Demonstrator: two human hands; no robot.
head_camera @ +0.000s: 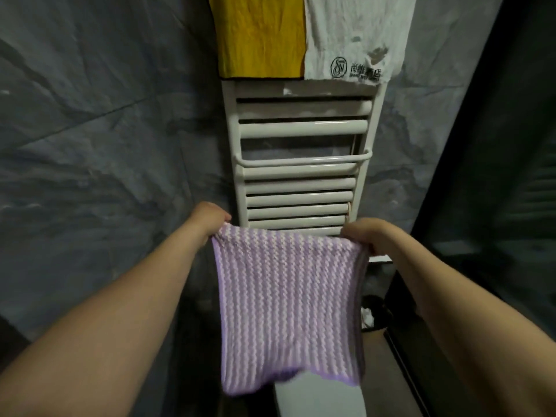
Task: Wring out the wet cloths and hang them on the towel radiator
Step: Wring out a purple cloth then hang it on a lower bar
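closest to the camera, both bare forearms reach forward and up from the lower corners of my view. between them hangs the purple and white striped knitted cloth (pixel 288 308), spread flat and held by its two top corners. its lower edge dangles free in front of a smooth white rounded object (pixel 319 395) at the bottom of the view; i cannot tell what that is. the left hand (pixel 210 219) pinches the top left corner with curled fingers. the right hand (pixel 365 236) grips the top right corner the same way, so the top edge is stretched between them. just behind that edge stands the white towel radiator (pixel 304 127), fixed upright on the grey marbled wall (pixel 105 130). the cloth's top edge sits level with the lowest rungs i can see, and i cannot tell whether it touches them. further up, at the top of the radiator, a yellow cloth (pixel 260 34) hangs on the left side. a white towel (pixel 352 31) with a dark printed logo hangs just beside it on the right, their edges meeting. off to the right, a dark glossy panel (pixel 496 176) runs along the edge of the view.
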